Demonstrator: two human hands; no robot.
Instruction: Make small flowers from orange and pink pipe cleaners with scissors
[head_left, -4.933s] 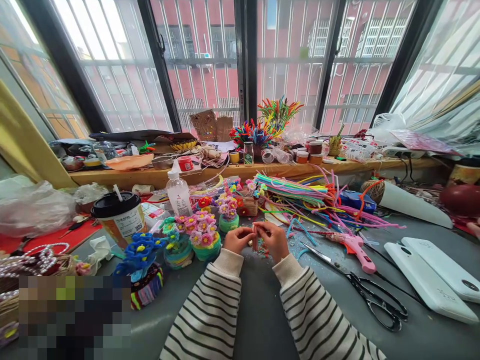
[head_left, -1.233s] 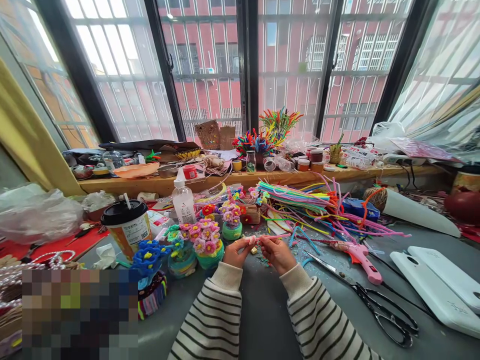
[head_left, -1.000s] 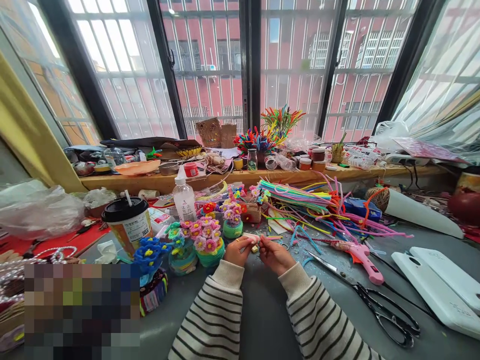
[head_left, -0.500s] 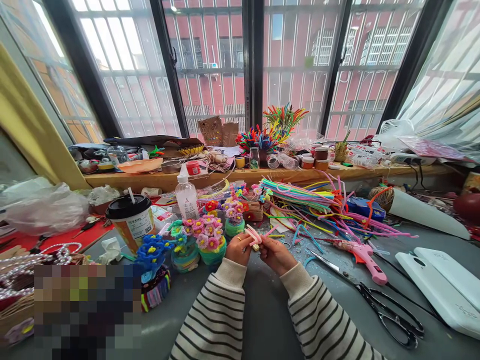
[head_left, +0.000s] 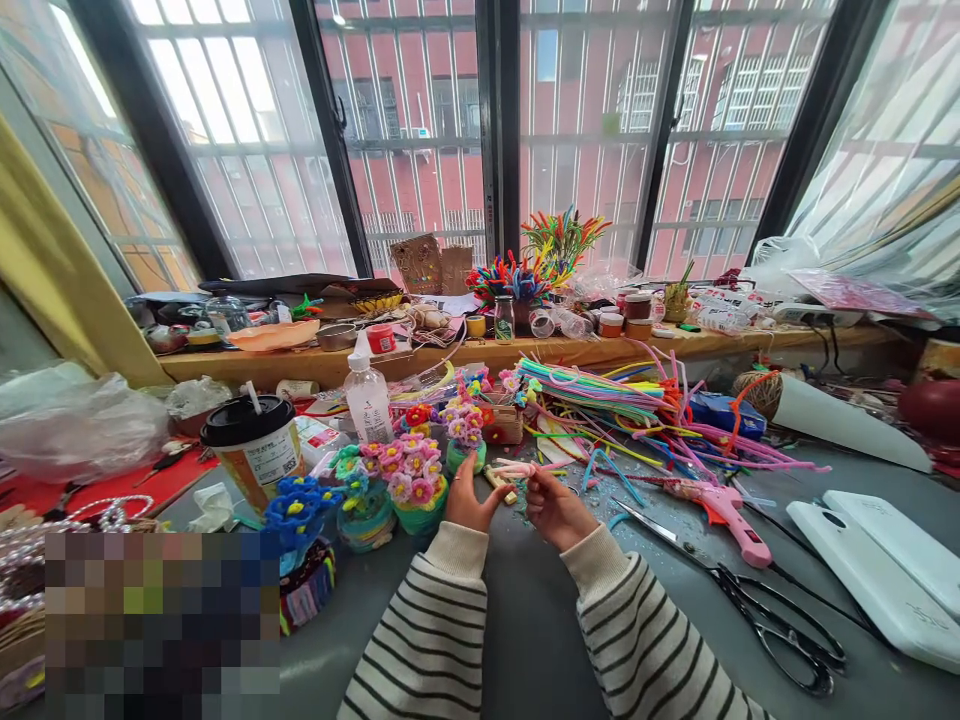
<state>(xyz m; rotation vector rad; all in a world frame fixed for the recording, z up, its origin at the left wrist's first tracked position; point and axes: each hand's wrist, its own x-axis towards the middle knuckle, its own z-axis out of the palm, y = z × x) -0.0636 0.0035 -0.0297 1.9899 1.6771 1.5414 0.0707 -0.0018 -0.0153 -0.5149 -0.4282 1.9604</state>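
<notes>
My right hand pinches a bent pink pipe cleaner between thumb and fingertips. Its folded part points left, toward my left hand, whose thumb and fingers are spread apart with nothing gripped between them. A small pale yellow piece shows just below the pipe cleaner, by my left thumb; what it is I cannot make out. Close to my left hand stand a pot of pink pipe-cleaner flowers and a smaller green-based flower pot.
Scissors and a pink glue gun lie to the right, near a white device. Bundled pipe cleaners spread behind my hands. To the left are a clear bottle, a lidded cup and blue flowers.
My left hand has let go of the pink pipe cleaner and spread its fingers, shifting slightly left. My right hand still pinches it.
</notes>
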